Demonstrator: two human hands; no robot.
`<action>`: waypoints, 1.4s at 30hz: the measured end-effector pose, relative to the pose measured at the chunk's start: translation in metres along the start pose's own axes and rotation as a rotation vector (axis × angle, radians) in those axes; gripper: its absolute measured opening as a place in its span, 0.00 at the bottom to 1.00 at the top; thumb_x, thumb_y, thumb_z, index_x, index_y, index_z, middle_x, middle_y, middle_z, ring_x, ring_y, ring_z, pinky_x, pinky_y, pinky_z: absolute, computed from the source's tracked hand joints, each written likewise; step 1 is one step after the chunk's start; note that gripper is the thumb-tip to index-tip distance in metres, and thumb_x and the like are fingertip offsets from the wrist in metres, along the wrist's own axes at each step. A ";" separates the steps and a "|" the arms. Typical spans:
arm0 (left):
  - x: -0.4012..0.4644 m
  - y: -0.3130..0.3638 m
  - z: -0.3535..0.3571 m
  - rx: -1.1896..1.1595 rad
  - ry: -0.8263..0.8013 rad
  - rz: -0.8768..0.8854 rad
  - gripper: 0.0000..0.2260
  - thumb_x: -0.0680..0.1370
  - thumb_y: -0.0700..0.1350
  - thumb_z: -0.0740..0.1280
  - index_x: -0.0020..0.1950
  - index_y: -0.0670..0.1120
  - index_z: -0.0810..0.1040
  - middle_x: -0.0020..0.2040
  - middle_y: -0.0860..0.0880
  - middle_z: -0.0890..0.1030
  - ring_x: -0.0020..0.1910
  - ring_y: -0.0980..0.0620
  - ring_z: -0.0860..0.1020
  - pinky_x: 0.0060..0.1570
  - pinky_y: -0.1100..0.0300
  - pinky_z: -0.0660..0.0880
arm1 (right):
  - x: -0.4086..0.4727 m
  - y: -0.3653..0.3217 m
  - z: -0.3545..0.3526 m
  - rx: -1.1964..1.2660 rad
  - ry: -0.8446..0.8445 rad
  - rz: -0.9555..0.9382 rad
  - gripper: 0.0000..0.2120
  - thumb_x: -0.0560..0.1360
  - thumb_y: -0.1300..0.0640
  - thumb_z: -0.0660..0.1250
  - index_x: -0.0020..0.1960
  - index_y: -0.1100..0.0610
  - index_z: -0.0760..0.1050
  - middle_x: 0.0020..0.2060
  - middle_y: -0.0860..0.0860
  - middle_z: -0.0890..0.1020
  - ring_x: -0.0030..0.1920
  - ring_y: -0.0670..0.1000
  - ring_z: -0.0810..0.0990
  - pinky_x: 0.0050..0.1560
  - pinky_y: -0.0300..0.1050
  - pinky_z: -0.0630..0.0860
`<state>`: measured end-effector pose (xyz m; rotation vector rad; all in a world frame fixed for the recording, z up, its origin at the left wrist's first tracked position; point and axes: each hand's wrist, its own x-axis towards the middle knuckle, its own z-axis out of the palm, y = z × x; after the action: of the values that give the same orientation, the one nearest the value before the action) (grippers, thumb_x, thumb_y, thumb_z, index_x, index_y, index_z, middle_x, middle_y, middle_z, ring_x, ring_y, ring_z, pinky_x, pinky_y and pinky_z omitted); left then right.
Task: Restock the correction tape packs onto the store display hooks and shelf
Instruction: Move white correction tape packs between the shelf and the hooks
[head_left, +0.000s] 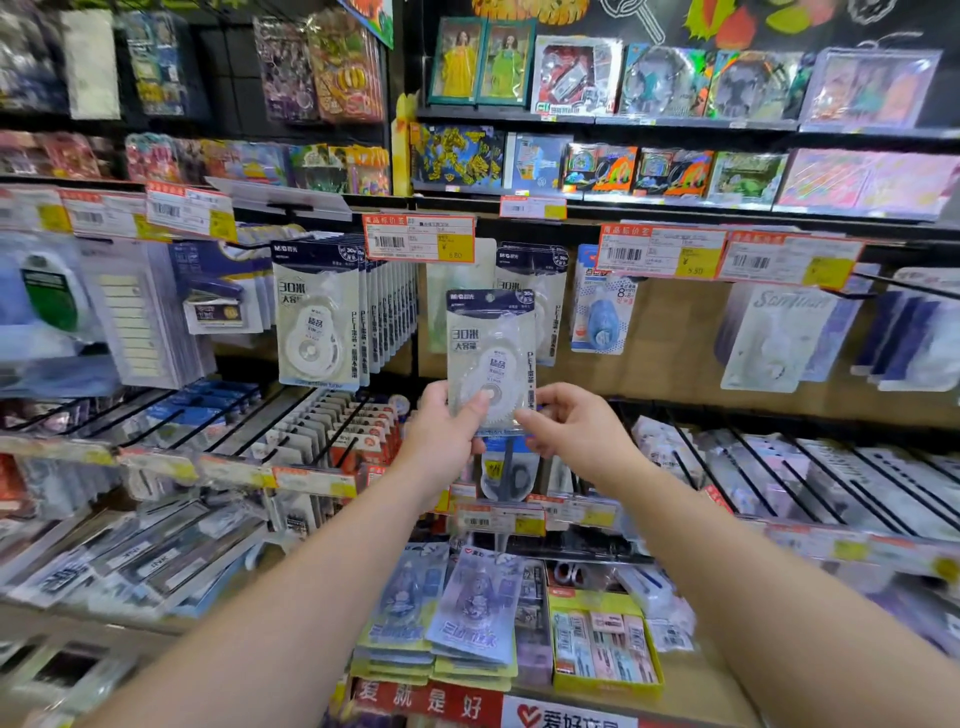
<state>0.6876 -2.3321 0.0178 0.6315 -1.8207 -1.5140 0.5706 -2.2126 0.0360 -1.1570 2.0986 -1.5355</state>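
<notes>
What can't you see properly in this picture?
- Head view: the pack's bottom edge is covered by the left hand and right hand.
- The hook behind the pack is hidden by it.
- The scissors are partly hidden by both hands.
- Far-left packs are blurred.

The correction tape pack (491, 358) is a printed card under glossy clear plastic, the display hooks (332, 415) thin black metal wire, the price tags (420, 238) paper.
</notes>
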 end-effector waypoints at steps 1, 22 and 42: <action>0.000 0.001 0.001 0.000 -0.015 0.001 0.11 0.81 0.52 0.63 0.61 0.51 0.69 0.54 0.46 0.80 0.35 0.53 0.76 0.36 0.57 0.74 | -0.001 0.000 -0.001 0.005 0.017 -0.003 0.12 0.76 0.53 0.71 0.56 0.56 0.78 0.38 0.51 0.81 0.36 0.46 0.81 0.36 0.34 0.77; 0.008 0.013 -0.001 0.437 -0.074 0.275 0.23 0.81 0.52 0.63 0.75 0.53 0.61 0.65 0.54 0.77 0.62 0.53 0.76 0.59 0.55 0.73 | 0.001 0.007 -0.010 -0.047 0.207 -0.138 0.09 0.77 0.52 0.70 0.54 0.47 0.73 0.42 0.49 0.82 0.40 0.45 0.81 0.48 0.47 0.82; 0.074 0.001 0.024 0.674 0.021 0.163 0.30 0.81 0.56 0.60 0.80 0.55 0.50 0.65 0.47 0.78 0.57 0.44 0.78 0.55 0.48 0.76 | 0.069 0.029 -0.004 -0.260 0.309 -0.104 0.20 0.79 0.48 0.65 0.68 0.56 0.73 0.46 0.47 0.79 0.47 0.47 0.76 0.47 0.40 0.69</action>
<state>0.6216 -2.3705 0.0305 0.7726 -2.3064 -0.7629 0.5114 -2.2581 0.0261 -1.1932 2.5407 -1.6113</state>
